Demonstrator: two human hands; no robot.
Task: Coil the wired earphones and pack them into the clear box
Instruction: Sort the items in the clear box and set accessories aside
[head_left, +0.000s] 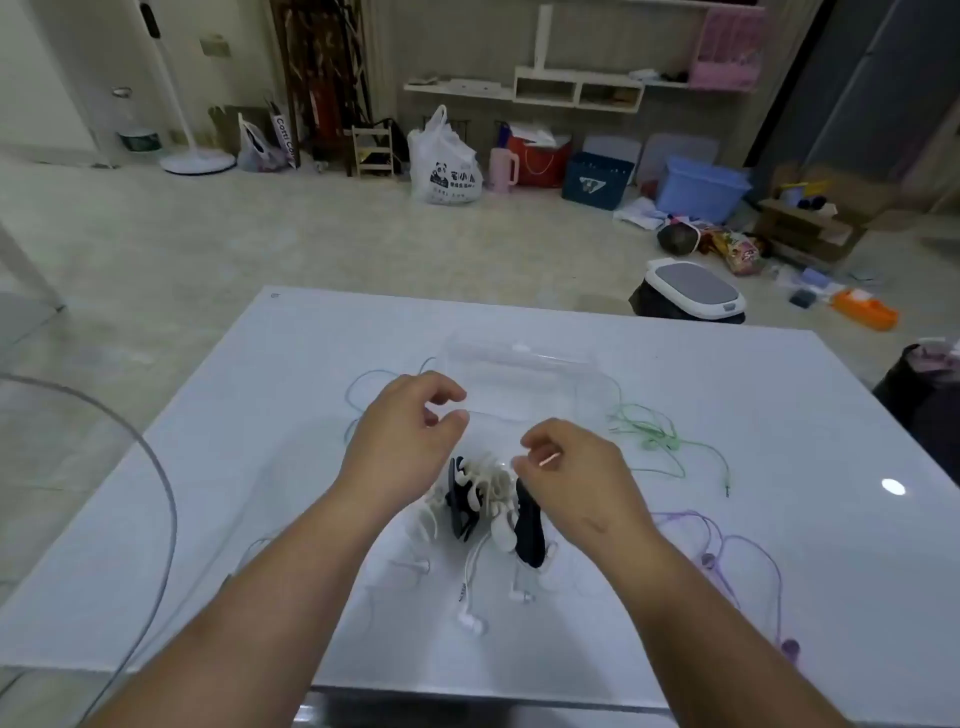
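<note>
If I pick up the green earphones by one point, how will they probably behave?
Probably floppy: the green earphones lie in loose, thin loops, so the rest would dangle. Likely light, as the cord is thin. Its tangled part may knot.

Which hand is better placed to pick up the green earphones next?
The right hand, probably. The green earphones lie on the table to its right, beside the clear box. The left hand would have to cross over the right one.
</note>
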